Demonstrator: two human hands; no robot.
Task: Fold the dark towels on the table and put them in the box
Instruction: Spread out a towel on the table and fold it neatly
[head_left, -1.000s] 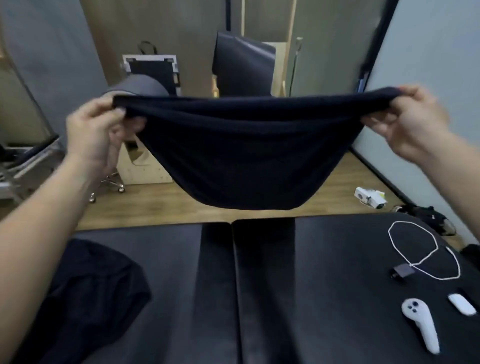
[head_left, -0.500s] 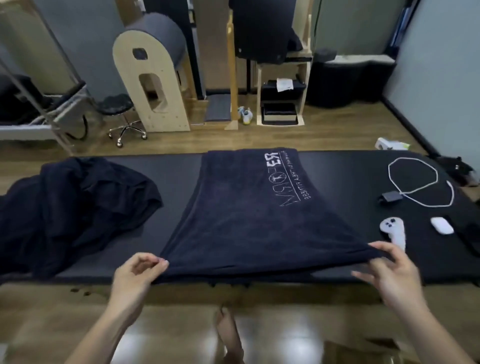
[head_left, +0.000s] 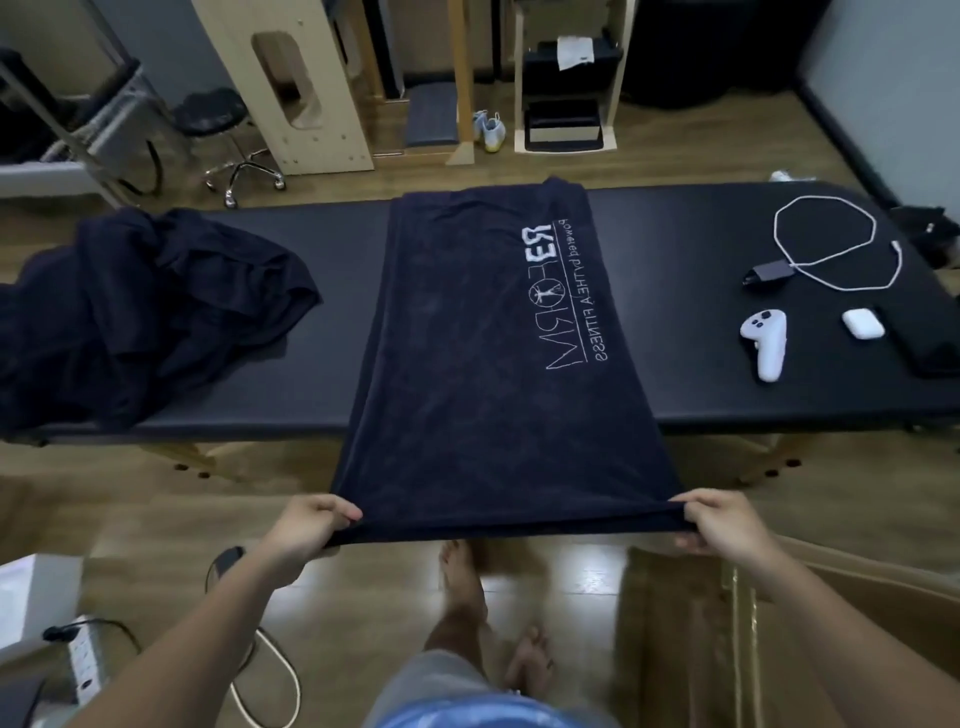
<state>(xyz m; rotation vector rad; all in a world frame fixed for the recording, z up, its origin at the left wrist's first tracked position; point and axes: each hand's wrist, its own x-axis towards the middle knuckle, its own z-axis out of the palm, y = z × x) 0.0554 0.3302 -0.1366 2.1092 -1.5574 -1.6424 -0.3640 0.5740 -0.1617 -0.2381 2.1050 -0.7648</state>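
Grey shorts (head_left: 439, 675), blue top (head_left: 488, 718), bare feet (head_left: 460, 571)

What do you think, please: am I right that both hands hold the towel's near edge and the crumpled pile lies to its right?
Not quite: in the head view the pile lies left of the towel. The left hand and right hand do hold its near edge.

Your navy towel (head_left: 493, 364) with white lettering lies flat across the tabletop (head_left: 701, 395), its 6 o'clock edge pulled taut past the rim. A crumpled towel heap (head_left: 145, 312) sits at 9 o'clock, the cardboard box (head_left: 685, 623) at 5 o'clock.
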